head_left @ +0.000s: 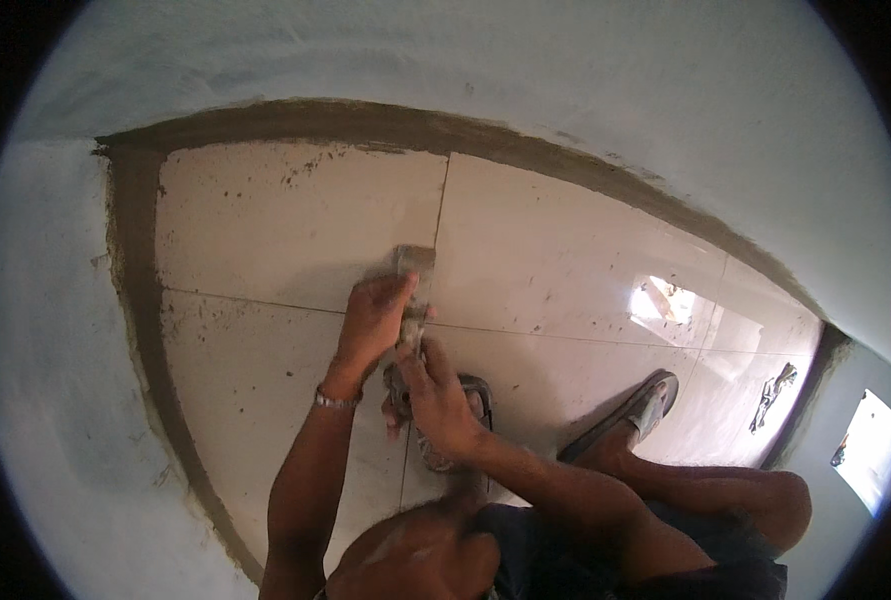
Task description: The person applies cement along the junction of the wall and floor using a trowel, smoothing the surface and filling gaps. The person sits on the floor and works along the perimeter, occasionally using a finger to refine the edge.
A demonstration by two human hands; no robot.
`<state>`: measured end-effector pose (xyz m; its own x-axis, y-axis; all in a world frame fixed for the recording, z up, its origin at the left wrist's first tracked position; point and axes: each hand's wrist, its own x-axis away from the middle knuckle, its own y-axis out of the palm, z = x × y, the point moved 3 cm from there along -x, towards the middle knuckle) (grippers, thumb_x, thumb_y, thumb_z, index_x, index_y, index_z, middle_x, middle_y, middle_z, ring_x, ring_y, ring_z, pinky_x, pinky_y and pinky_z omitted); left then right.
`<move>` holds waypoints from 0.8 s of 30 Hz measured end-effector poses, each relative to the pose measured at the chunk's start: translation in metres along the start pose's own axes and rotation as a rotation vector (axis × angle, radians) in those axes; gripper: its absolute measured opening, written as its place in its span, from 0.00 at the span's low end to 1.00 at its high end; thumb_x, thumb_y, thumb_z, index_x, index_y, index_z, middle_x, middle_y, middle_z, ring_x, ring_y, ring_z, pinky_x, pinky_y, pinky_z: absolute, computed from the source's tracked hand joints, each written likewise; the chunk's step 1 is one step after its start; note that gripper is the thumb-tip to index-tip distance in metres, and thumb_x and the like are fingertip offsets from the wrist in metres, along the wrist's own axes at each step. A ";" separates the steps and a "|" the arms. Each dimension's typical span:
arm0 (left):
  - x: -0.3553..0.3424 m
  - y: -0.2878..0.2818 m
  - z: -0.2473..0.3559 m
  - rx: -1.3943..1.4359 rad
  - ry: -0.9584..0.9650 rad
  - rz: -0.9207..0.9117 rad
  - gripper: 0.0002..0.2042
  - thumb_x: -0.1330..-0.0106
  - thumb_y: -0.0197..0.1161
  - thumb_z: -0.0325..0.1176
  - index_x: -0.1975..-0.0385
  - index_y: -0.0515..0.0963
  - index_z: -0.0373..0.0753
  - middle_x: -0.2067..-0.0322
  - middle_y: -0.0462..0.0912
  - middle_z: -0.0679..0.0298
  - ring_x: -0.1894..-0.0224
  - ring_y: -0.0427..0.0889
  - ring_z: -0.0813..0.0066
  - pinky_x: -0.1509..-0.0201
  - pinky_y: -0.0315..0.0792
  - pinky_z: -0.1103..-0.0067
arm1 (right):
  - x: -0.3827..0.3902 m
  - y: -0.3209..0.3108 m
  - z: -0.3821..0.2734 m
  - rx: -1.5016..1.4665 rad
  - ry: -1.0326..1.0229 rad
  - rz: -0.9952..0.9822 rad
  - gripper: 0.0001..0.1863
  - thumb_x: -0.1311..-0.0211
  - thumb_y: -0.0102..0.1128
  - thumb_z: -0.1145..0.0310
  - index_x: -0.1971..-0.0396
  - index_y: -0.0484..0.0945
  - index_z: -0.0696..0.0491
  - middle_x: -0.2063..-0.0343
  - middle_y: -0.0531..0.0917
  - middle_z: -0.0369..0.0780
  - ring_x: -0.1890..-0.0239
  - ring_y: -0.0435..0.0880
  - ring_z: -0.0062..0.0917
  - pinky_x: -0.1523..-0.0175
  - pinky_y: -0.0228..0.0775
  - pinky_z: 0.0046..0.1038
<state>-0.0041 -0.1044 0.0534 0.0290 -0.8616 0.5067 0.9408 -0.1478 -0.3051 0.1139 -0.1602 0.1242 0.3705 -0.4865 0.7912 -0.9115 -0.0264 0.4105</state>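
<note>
A flat, greyish, dirt-smeared tool lies along the joint between cream floor tiles, its wide end near where the joints cross. My left hand, with a metal watch on the wrist, grips it just behind that end, thumb along it. My right hand holds the nearer part, lower down. The fingers partly hide the tool, so I cannot tell exactly what kind it is. A sandalled foot of mine is behind my right hand, largely covered by it.
My other sandalled foot rests to the right. Grey walls surround the tiles, with rough dark mortar bands along their bases. A crumpled dark and pale scrap lies at the far right. A bright opening shows in the right wall.
</note>
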 end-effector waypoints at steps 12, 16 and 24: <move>-0.042 -0.004 0.029 0.057 -0.080 -0.038 0.23 0.25 0.55 0.46 0.73 0.81 0.29 0.75 0.88 0.55 0.71 0.87 0.73 0.64 0.78 0.72 | -0.030 -0.008 -0.021 0.000 -0.099 -0.003 0.24 0.19 0.37 0.53 0.43 0.60 0.61 0.65 0.74 0.43 0.76 0.82 0.26 0.78 0.79 0.29; -0.072 -0.006 0.053 0.260 -0.227 0.011 0.22 0.26 0.56 0.46 0.70 0.83 0.30 0.74 0.89 0.56 0.74 0.85 0.75 0.66 0.78 0.73 | -0.058 -0.003 -0.045 -0.118 -0.123 0.020 0.23 0.19 0.38 0.55 0.43 0.62 0.62 0.64 0.74 0.43 0.72 0.82 0.26 0.73 0.80 0.28; -0.101 -0.014 0.063 0.159 -0.248 -0.027 0.20 0.31 0.61 0.45 0.64 0.84 0.30 0.71 0.89 0.57 0.71 0.86 0.73 0.64 0.79 0.73 | -0.094 -0.005 -0.060 -0.245 -0.173 0.086 0.23 0.19 0.39 0.55 0.43 0.63 0.62 0.66 0.74 0.42 0.77 0.81 0.27 0.76 0.78 0.31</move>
<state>0.0005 0.0152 0.0571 0.0662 -0.7105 0.7006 0.9829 -0.0747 -0.1686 0.0945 -0.0624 0.0752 0.2391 -0.6201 0.7473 -0.8598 0.2224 0.4596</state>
